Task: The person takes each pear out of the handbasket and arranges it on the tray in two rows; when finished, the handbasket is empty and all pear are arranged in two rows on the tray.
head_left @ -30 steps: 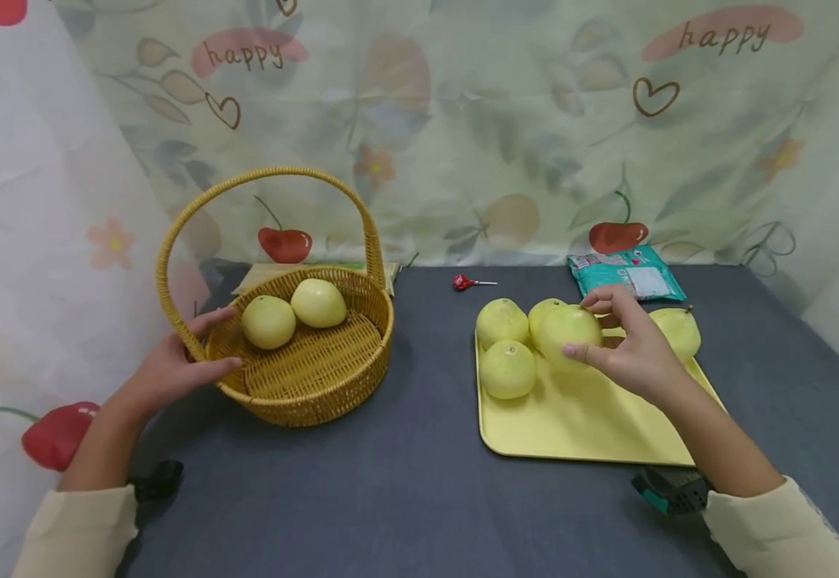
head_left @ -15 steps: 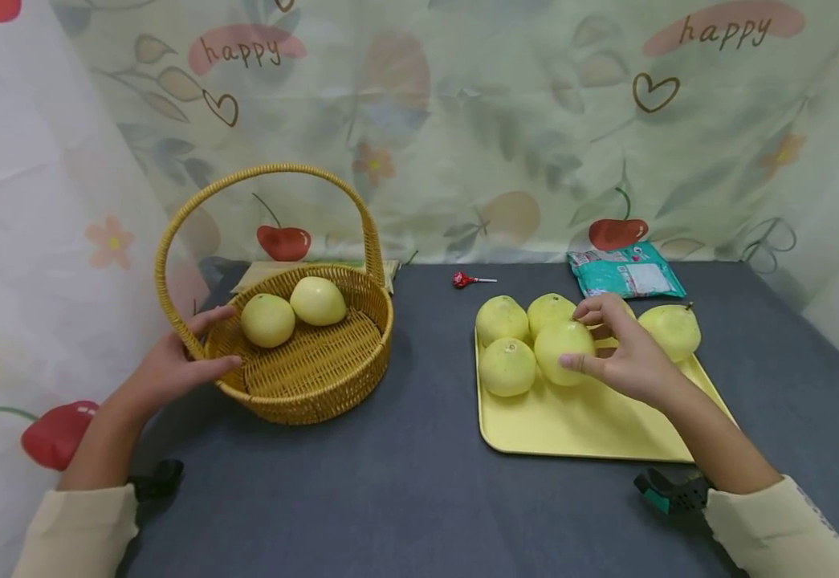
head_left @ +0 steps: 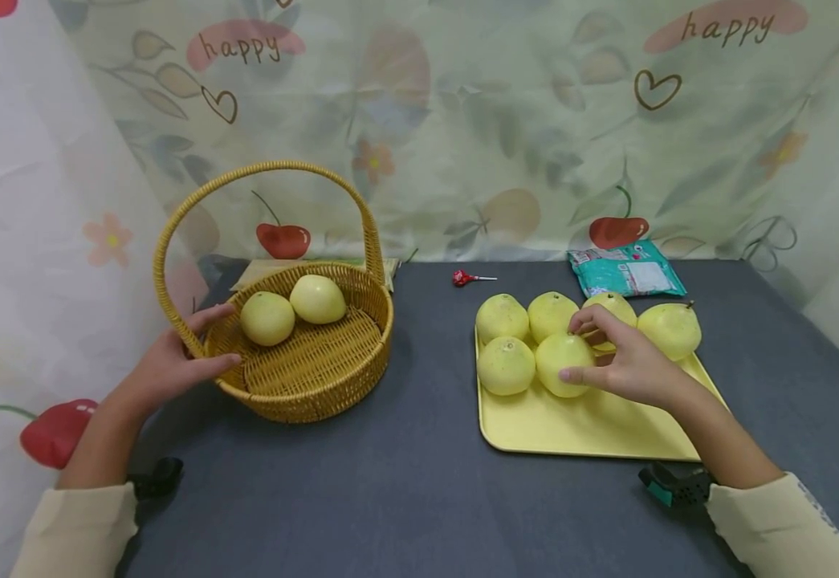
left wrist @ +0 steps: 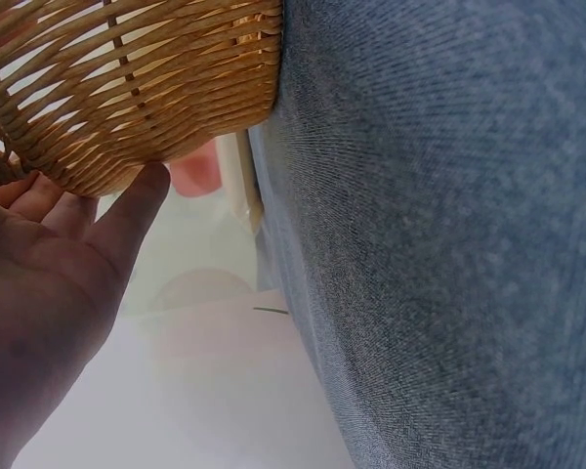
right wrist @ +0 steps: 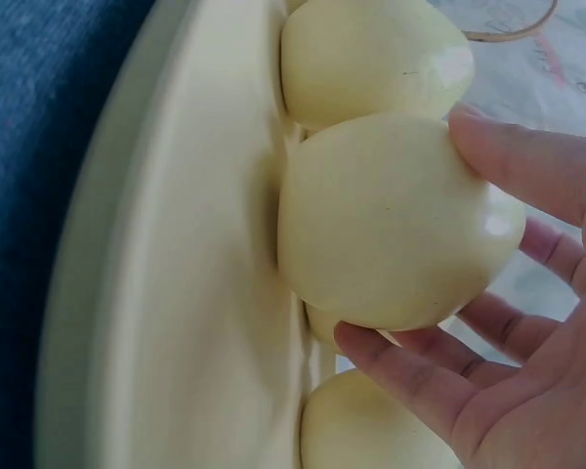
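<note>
My left hand (head_left: 173,365) grips the left rim of a woven wicker basket (head_left: 311,405) with a tall arched handle; its thumb (left wrist: 137,210) lies against the outside of the weave. Two pale yellow pears, one round (head_left: 267,319) and one behind it (head_left: 318,299), sit in the basket's back left. My right hand (head_left: 629,361) holds a pear (head_left: 562,365) between thumb and fingers, low at the front row of a yellow tray (head_left: 571,437). In the right wrist view this pear (right wrist: 391,225) appears to touch the tray, close beside another pear (right wrist: 371,63).
Several more pears stand on the tray, including a front left one (head_left: 506,365) and a stemmed one (head_left: 670,329) at right. Behind lie a red lollipop (head_left: 462,278) and a teal packet (head_left: 625,269). A flat package (head_left: 260,273) is partly hidden behind the basket. A printed curtain (head_left: 419,144) closes the back.
My right hand has brought the pear down and slightly left, from over the back row to the front row beside the front left pear. My left hand and the basket stay put.
</note>
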Action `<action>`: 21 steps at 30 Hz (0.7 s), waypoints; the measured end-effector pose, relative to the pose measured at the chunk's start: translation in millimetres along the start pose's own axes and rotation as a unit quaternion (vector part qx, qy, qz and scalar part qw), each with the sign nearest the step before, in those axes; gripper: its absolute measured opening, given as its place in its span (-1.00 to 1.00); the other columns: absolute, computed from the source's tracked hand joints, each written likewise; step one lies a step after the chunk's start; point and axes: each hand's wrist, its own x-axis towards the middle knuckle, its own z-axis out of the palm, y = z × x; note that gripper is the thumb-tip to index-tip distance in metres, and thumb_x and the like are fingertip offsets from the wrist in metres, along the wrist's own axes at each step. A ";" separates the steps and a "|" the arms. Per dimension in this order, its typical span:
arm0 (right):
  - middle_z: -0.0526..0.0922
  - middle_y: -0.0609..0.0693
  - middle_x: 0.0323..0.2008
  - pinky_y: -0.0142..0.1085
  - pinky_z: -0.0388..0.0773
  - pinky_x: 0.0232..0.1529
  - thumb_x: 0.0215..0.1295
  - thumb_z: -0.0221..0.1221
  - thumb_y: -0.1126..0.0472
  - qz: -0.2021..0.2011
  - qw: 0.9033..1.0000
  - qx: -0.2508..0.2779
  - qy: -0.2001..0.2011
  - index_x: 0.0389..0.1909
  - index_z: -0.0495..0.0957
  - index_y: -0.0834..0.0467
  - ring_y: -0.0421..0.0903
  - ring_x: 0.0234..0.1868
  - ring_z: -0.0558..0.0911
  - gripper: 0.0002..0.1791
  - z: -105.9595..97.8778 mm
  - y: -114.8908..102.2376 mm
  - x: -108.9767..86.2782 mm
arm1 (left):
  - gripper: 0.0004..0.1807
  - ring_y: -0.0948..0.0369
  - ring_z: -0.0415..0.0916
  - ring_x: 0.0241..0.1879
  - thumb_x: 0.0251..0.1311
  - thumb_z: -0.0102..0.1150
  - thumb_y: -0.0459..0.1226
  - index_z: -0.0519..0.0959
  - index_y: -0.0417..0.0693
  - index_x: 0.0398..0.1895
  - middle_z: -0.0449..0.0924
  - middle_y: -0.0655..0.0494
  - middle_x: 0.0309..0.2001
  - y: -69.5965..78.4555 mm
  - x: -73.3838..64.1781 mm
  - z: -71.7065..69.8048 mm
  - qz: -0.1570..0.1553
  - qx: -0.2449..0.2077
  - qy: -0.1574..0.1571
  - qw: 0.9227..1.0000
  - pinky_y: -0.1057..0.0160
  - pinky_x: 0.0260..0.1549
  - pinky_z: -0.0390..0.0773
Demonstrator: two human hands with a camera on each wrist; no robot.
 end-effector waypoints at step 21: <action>0.42 0.16 0.00 0.04 0.54 0.01 0.06 0.53 0.19 0.020 0.998 -0.005 -0.059 0.02 0.31 0.27 0.16 0.10 0.47 -0.34 -9.4 1.4 -3.0 | -0.18 -0.19 0.01 0.45 0.25 0.36 -0.24 0.20 -0.12 0.53 0.13 -0.19 0.50 -2.5 0.5 0.0 0.009 0.010 0.006 1.000 0.62 -0.03 0.21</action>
